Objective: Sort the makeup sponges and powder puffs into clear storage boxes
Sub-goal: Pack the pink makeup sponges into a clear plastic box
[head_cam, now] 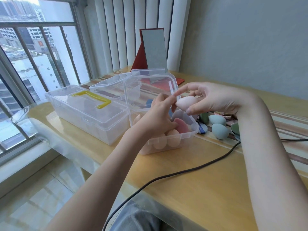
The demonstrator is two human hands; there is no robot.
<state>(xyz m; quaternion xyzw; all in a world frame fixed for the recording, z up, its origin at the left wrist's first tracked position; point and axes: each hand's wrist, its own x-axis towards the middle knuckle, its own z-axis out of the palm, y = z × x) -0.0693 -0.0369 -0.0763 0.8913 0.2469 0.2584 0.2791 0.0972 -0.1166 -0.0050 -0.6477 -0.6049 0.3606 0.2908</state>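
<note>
two hands, perhaps three peach sponges boxed.

A pale pink sponge is being held between the thumb and fingers of the right hand, just above the open clear box. The left hand is being kept over that box, its fingers reaching down among the peach sponges and a pink puff lying inside. Right of the box, two blue-green sponges are being left on the table beside other puffs. Left of the box, a closed box with a yellow handle is being left standing. A black cable is being trailed across the table in front of the box.
</note>
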